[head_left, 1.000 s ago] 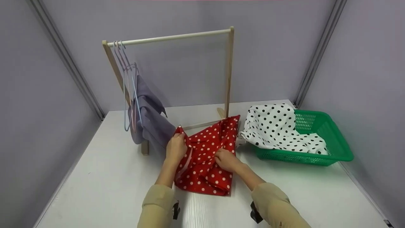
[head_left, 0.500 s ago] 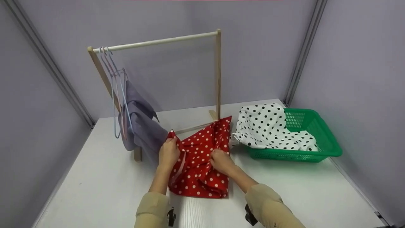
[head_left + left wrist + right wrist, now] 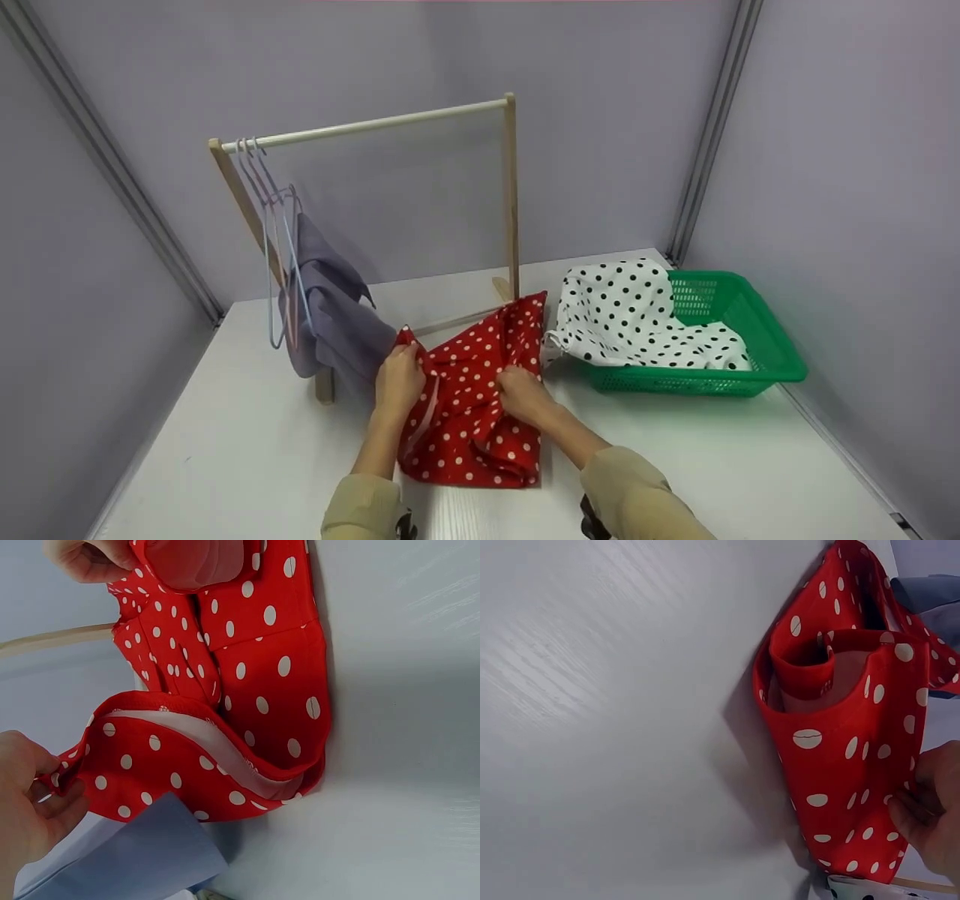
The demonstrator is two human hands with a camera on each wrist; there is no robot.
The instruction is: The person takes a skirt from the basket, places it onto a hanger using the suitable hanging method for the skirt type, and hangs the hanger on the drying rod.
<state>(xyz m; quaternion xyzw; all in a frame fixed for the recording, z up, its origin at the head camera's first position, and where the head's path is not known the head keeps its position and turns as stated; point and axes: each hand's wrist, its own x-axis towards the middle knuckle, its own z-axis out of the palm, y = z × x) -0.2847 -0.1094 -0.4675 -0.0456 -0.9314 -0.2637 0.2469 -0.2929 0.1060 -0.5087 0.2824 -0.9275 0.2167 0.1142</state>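
A red cloth garment with white polka dots (image 3: 465, 390) is spread on the white table between both hands. My left hand (image 3: 399, 376) pinches its upper left corner between thumb and fingers, lifting that edge. In the left wrist view the garment (image 3: 262, 667) gapes open along a hem, showing a paler inside. My right hand (image 3: 523, 394) grips a fold on the garment's right part; the right wrist view has this hand (image 3: 934, 810) with thumb and fingers closed on the fabric. A grey-purple cloth (image 3: 337, 307) hangs just left of my left hand.
Behind stands a clothes rack with a white rail (image 3: 375, 126) and wooden posts. Several thin hangers (image 3: 268, 262) hang at its left end. To the right, a green basket (image 3: 772, 337) holds a white cloth with black dots (image 3: 622, 307), partly draped over its rim.
The head view has shifted, so the rack and basket sit farther left, and lower than half a second ago. Both hands keep their hold on the red garment, which looks nearly unchanged.
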